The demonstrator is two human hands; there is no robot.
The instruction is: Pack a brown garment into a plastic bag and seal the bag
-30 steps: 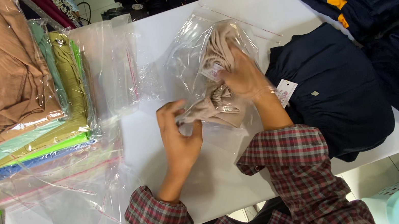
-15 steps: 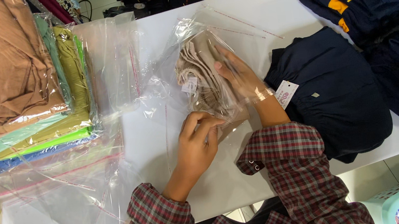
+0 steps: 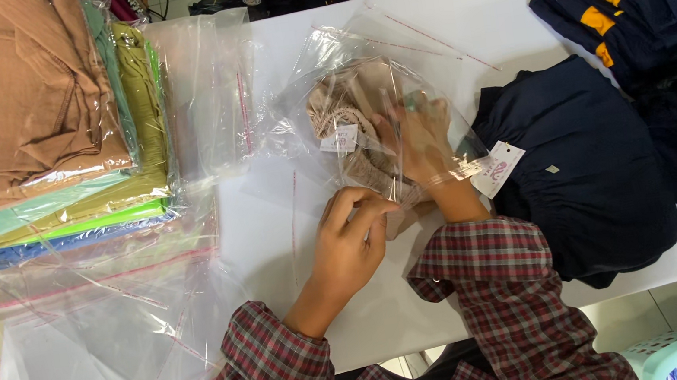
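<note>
Hands first: my right hand [image 3: 423, 140] has now slid fully inside the clear plastic bag [image 3: 359, 83], fingers spread on the beige garment [image 3: 356, 127], while my left hand [image 3: 353, 236] pinches the bag's mouth, just left of the navy garment [image 3: 589, 174] on the bench [image 3: 474, 24]. Bagging looks nearly done.

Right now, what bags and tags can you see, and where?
Clear plastic bag: table middle, beige garment inside, both hands on it.
White paper label: rectangular, on that garment.
White hang tag: on the dark navy garment, right.
Stack of bagged folded clothes: left, tan, green, blue.
</note>
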